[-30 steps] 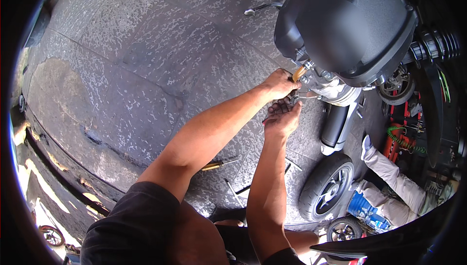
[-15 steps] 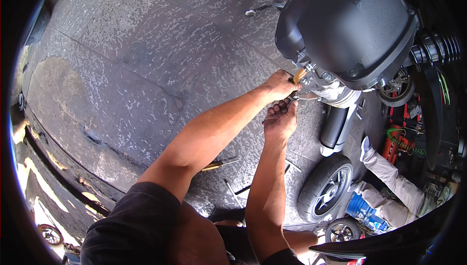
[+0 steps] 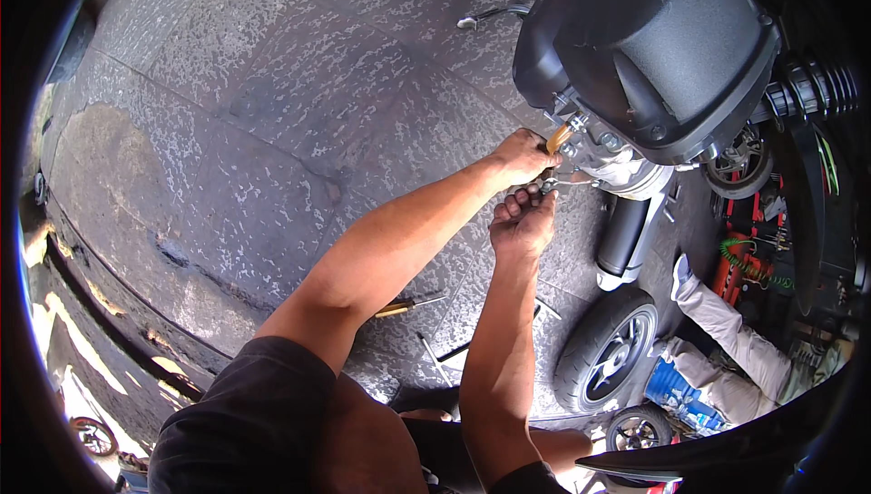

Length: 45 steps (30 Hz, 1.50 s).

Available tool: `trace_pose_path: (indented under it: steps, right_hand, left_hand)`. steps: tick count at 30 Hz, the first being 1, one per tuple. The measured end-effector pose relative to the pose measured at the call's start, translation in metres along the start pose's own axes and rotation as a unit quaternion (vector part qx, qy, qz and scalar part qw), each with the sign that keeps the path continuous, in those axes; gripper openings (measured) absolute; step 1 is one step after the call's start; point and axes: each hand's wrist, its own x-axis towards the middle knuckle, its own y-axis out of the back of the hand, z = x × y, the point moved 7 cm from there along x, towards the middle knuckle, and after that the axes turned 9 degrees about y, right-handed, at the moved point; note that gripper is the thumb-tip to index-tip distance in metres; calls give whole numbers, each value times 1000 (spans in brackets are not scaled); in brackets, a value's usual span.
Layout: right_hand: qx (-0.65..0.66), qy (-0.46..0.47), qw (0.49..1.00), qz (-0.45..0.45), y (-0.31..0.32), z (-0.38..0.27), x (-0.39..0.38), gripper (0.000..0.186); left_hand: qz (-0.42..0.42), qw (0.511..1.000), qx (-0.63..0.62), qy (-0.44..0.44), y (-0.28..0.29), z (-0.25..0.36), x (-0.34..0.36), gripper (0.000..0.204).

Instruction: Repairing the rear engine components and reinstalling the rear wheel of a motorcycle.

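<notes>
Single view only: head-worn fisheye, left one of pair, looking steeply down from above wearer's shoulders. Wearer's own forearms enter from lower edge, reach up toward frame centre-right; left hand (image 3: 524,155) and right hand (image 3: 523,223) sit mid-distance. Scooter body (image 3: 653,49) close, upper right, bulging toward lens. Stone pavement (image 3: 272,113) farther off, fills left half. Straight joints bend near rim; black circular vignette cuts corners. No second view to overlap with

Sunlit, worn grey stone pavement (image 3: 272,113) outdoors.
</notes>
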Motion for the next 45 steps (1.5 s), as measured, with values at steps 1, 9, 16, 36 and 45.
trace_pose_path:
  steps: [1, 9, 16, 36, 45]
  right_hand:
    - [-4, -16, 1000, 2, -1, 3, -3, 39]
    - [38, -2, 999, -35, -5, 8, 5, 40]
    - [-9, 79, 995, 56, -2, 1, 6, 47]
    - [27, -8, 998, 63, -29, 8, -12, 46]
    - [32, 13, 999, 29, -30, 12, -5, 45]
  left_hand:
    - [2, 1000, 0, 0, 1, -1, 0, 33]
    - [61, 996, 63, -36, 8, 7, -4, 32]
    - [69, 994, 85, -11, 12, 9, -10, 31]
    - [101, 983, 152, -14, 23, 20, -27, 38]
    - [120, 968, 204, -87, 22, 16, -13, 46]
